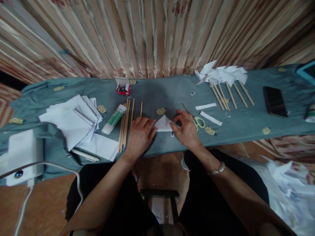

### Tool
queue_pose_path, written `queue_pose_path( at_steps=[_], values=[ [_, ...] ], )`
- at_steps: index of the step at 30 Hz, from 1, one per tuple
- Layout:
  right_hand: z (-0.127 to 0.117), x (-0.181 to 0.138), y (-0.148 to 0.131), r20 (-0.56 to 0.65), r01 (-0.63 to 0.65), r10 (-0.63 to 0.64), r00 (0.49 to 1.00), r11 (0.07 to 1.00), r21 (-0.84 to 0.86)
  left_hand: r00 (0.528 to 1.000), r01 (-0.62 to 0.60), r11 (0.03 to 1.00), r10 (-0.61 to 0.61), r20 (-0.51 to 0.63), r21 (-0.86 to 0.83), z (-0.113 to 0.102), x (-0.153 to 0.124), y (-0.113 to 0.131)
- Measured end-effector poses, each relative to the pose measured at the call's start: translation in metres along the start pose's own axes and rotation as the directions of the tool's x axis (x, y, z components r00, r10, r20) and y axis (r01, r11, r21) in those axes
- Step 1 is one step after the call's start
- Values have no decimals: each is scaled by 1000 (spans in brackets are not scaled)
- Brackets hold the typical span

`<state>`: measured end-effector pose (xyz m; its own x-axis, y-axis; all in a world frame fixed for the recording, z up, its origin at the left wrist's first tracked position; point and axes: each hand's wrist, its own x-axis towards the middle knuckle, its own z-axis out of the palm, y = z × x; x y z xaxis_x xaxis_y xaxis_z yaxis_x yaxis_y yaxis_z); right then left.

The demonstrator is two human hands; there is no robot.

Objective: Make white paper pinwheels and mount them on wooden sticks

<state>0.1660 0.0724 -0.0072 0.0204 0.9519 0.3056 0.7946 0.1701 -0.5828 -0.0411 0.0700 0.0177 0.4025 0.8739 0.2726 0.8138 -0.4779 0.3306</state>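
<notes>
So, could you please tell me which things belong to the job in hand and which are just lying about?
Probably part of the job: folded paper, paper sheets, loose sticks, paper pinwheels, paper strips, scissors, green-and-white tube, open red box.

Probably just lying about: black phone, white device, white cable.

A: Cam setup?
B: One head cam, worn by the person, facing forward and down.
A: Range?
B: Close. Left hand [140, 132] and right hand [187, 129] sit near mid-frame, forearms [104, 193] entering from the bottom.
A: Coverage?
B: Wide. Curtain [147, 36] up top, table [157, 93] across the middle, legs [197, 200] and floor [46, 203] below.
</notes>
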Motion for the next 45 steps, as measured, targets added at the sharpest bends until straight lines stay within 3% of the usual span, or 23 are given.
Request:
queue_pose_path(
  at_steps=[5, 7, 16, 21, 30, 41, 45],
  values=[
    [2, -1, 2, 12, 36, -36, 999, 999, -21, 969, -244, 966, 246, 5, -87, 13, -10, 15],
    [3, 0, 3, 1, 50, -50, 999, 998, -32, 962, -264, 958, 269, 35, -108, 20, -15, 19],
    [-2, -11, -4, 20, 116, -115, 993, 989, -96, 957, -265, 962, 270, 108, -60, 21, -17, 21],
    [-15, -23, 5, 1, 68, -69, 998, 980, -185, 960, -238, 969, 246, 133, -69, 19, -22, 17],
    [-31, -31, 12, 33, 45, -39, 999, 977, -210, 981, -175, 984, 172, 92, 19, -4, -37, 4],
    [-20, -14, 5, 87, 43, -42, 995, 999, -7, 982, -137, 989, 128, 136, 58, -12, -37, 7],
    [-16, -6, 3, 63, -23, 12, 998, 985, 169, 987, -105, 994, 103, 123, 17, -12, -37, 6]
  ],
)
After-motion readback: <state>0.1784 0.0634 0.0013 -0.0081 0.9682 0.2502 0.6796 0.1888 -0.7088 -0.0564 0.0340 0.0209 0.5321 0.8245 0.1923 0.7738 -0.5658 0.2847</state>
